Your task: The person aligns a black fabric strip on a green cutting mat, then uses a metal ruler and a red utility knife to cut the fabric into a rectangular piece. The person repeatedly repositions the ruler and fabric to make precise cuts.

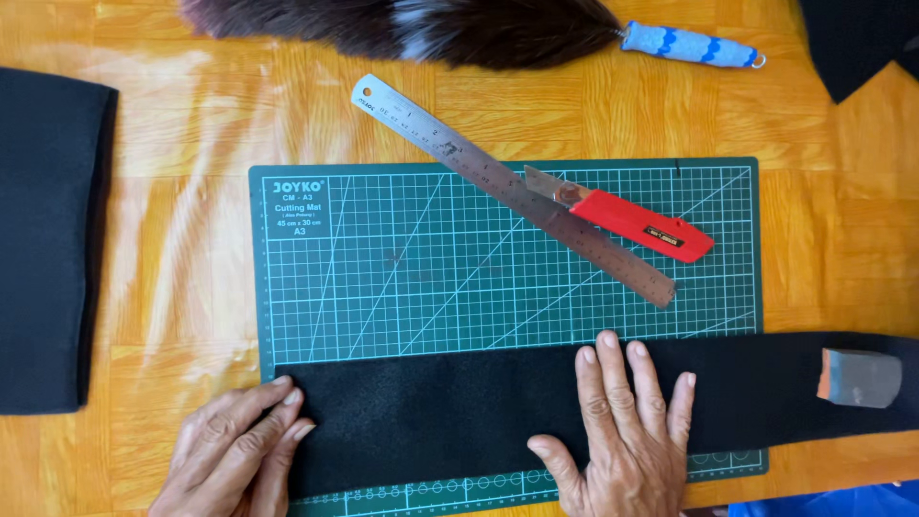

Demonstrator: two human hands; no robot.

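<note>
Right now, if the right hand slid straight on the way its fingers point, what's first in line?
Probably the steel ruler: the right hand lies flat on the black strip, fingers pointing up the green mat, where the ruler crosses, the red knife lying beside it.

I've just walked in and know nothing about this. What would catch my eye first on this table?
Probably the green cutting mat in the middle of the orange wooden table, with a long black strip of fabric across its near edge. The left hand and right hand both press flat on the strip. Further back, a steel ruler lies slantwise beside a red utility knife, and a dark feather duster lies at the far edge.
</note>
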